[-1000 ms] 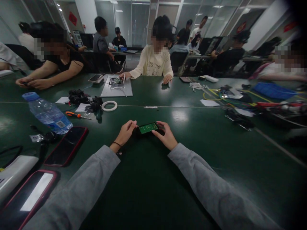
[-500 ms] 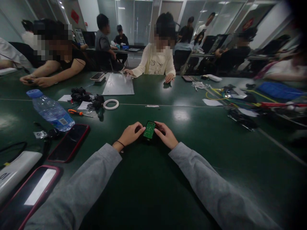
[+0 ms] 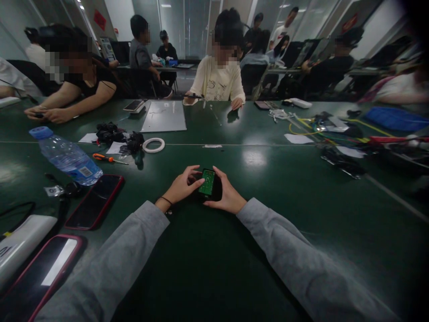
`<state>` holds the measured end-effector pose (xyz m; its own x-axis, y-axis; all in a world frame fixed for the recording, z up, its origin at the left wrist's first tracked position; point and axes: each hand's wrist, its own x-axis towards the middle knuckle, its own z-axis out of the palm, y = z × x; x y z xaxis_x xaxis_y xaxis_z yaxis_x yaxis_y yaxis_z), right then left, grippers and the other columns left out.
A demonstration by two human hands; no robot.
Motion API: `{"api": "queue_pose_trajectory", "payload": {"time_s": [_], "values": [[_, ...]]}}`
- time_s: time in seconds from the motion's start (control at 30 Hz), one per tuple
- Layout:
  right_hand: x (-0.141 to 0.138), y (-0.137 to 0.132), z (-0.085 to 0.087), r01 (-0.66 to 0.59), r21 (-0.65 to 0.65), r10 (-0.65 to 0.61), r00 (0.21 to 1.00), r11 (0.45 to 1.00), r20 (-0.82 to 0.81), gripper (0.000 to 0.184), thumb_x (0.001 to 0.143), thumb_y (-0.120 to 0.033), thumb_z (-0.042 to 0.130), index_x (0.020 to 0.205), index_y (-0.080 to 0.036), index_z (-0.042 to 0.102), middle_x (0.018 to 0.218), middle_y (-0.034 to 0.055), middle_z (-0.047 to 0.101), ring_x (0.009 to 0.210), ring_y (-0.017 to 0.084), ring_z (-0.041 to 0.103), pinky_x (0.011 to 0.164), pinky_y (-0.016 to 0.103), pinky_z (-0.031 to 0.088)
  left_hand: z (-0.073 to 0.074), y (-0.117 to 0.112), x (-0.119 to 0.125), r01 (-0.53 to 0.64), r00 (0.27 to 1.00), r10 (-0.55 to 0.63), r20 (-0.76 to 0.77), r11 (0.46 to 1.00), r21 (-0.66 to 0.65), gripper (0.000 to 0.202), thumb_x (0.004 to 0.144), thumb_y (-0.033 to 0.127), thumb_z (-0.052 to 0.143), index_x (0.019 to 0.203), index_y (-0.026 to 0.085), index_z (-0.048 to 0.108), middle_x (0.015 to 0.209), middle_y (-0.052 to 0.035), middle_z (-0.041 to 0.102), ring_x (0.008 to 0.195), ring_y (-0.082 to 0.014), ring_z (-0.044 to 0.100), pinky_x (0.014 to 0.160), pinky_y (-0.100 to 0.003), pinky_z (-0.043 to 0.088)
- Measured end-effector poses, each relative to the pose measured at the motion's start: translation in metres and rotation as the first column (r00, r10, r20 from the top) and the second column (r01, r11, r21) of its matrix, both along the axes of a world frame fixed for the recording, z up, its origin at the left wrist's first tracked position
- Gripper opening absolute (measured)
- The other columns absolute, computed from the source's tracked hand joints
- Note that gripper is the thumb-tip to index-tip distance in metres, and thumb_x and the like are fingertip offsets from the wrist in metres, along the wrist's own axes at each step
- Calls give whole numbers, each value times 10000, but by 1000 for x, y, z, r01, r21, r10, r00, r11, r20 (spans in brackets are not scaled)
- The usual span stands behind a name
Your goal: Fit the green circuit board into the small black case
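A small green circuit board (image 3: 207,182) sits in a dark casing above the green table, tilted so that its face shows. My left hand (image 3: 183,185) is at its left side, thumb laid on the board's left edge and index finger by the top corner. Around the right side curls my right hand (image 3: 229,191), with its index finger at the upper end and its thumb at the lower end. The other fingers of both hands are partly hidden behind or beside the casing.
On the left lie a water bottle (image 3: 69,156), a red-edged phone (image 3: 95,203), another phone (image 3: 50,264) and an orange screwdriver (image 3: 109,158). Farther off are a tape roll (image 3: 153,145) and a silver panel (image 3: 164,117). Cables (image 3: 308,127) spread at right. People sit across the table.
My right thumb has moved from the board's right edge down to its lower end, and the right hand has opened wider around it. My left thumb reaches slightly farther over the board.
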<state>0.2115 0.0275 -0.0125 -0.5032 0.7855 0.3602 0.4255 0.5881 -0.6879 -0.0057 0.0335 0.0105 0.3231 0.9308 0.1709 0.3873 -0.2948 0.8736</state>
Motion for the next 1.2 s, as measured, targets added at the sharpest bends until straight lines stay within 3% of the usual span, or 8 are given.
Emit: {"api": "queue_pose_trajectory", "payload": {"time_s": [0.17, 0.43, 0.8, 1.0, 1.2], "values": [[0, -2, 6, 15, 82, -15, 1000, 997, 5, 1142, 614, -445, 794, 1468, -191, 79, 1437, 152, 256, 1315, 306, 331, 1101, 509, 312, 1, 0, -1, 21, 999, -20, 35, 999, -42, 594, 814, 483, 576, 1319, 220, 409, 1186, -120, 613, 978, -223, 610, 866, -412, 467], [-3, -3, 12, 25, 273, -39, 998, 962, 44, 1127, 628, -420, 786, 1468, -194, 69, 1456, 140, 233, 1358, 309, 246, 1131, 517, 266, -5, 4, -2, 121, 976, -87, 198, 978, -170, 542, 810, 452, 594, 1266, 192, 458, 1125, -112, 618, 1033, -231, 598, 914, -421, 458], [-3, -3, 12, 12, 357, -47, 995, 934, 88, 1153, 627, -433, 778, 1471, -180, 34, 1460, 147, 231, 1365, 306, 231, 1124, 520, 282, 2, 1, -3, 180, 966, -125, 226, 954, -240, 619, 746, 394, 685, 1281, 185, 452, 1245, -123, 553, 1135, -243, 537, 970, -437, 417], [-5, -5, 16, -30, 382, -18, 992, 924, 123, 1114, 665, -417, 745, 1470, -205, 3, 1482, 142, 187, 1376, 313, 211, 1108, 535, 302, 7, -2, 1, 266, 929, -166, 331, 921, -286, 604, 712, 329, 724, 1235, 156, 478, 1262, -141, 550, 1141, -242, 547, 999, -456, 404], [-5, -5, 14, -19, 358, -25, 993, 933, 118, 1141, 658, -433, 752, 1471, -214, -18, 1491, 134, 176, 1376, 317, 215, 1106, 547, 298, 5, -2, 3, 231, 933, -135, 335, 936, -265, 560, 699, 317, 734, 1184, 148, 508, 1238, -144, 569, 1106, -234, 571, 985, -453, 416]]}}
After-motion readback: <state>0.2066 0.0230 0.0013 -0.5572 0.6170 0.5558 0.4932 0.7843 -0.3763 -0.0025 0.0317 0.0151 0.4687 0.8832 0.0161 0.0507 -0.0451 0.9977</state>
